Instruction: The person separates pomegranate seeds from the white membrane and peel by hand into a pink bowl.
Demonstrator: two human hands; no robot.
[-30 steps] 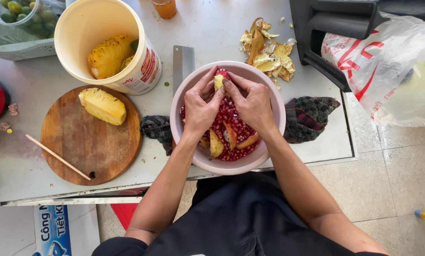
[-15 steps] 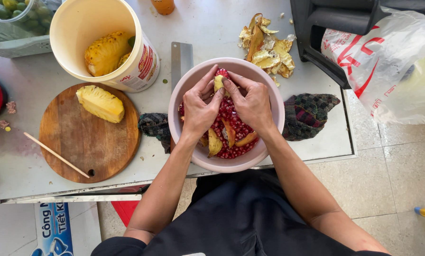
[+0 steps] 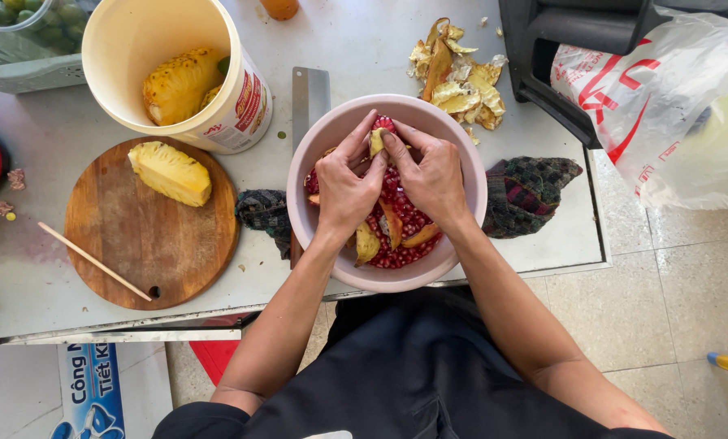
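Hands haven't really budged since the earlier shots: left hand (image 3: 346,189) and right hand (image 3: 431,175) stay together over the pink bowl (image 3: 461,154) on the tabletop (image 3: 364,41), fingers of both pinched on a pomegranate chunk (image 3: 378,135) at the far rim. Red seeds and peel scraps fill the bowl. Pineapple piece (image 3: 170,172) sits on the round wooden board (image 3: 149,244), same spot.

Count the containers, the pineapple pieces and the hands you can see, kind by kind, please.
Bowls: 1, pink bowl
Buckets: 1, cream bucket
Pineapple pieces: 2, one on the wooden board, one in the bucket
Hands: 2, left hand, right hand
Total: 6
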